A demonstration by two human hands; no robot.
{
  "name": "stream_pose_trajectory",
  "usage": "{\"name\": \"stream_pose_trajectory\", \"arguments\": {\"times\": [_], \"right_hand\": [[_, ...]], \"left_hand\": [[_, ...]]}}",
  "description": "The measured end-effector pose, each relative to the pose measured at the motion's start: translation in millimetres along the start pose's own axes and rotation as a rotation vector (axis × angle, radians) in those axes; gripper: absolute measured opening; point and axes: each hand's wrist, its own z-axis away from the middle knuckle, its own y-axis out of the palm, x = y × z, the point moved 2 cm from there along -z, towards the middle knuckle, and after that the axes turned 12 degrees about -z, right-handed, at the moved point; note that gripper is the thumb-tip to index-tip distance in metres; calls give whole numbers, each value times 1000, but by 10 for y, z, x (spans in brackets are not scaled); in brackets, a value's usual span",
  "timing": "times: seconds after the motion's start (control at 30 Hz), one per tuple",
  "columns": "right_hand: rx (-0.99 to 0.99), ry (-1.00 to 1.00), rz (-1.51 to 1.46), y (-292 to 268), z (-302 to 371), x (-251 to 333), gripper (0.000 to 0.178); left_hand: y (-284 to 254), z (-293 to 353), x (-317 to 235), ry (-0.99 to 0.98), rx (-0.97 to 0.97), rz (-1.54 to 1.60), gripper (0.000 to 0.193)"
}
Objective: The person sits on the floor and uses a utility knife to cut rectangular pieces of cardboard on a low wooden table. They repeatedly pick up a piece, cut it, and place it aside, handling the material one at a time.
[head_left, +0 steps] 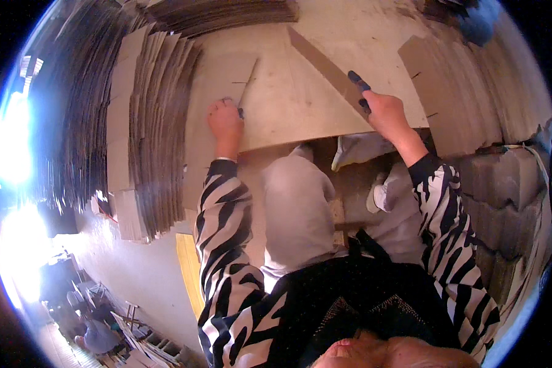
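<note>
My left hand [226,119] is closed at the right edge of a flat cardboard piece [218,76] on the left of the table, its fingers curled and a dark covering showing on one fingertip. My right hand [386,113] pinches the near end of a narrow cardboard strip [325,64]. That strip slants away to the far left across the tabletop [276,92]. Dark coverings wrap the thumb and a finger of this hand.
Tall rows of cardboard pieces [159,122] line the left side. More stacked cardboard [460,92] stands on the right, and another pile [221,17] lies at the far edge. Bundled cardboard [497,190] sits below right. My legs [297,208] are under the table's near edge.
</note>
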Motion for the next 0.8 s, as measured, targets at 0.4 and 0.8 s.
{"name": "stream_pose_trajectory", "arguments": {"times": [0.4,0.8], "right_hand": [[-193,-254,-9,84,-82,165,18],[147,109,107,-42,-120,88,33]], "left_hand": [[-481,265,-1307,86,201,1240,21],[-692,-62,-811,70,57,408,33]]}}
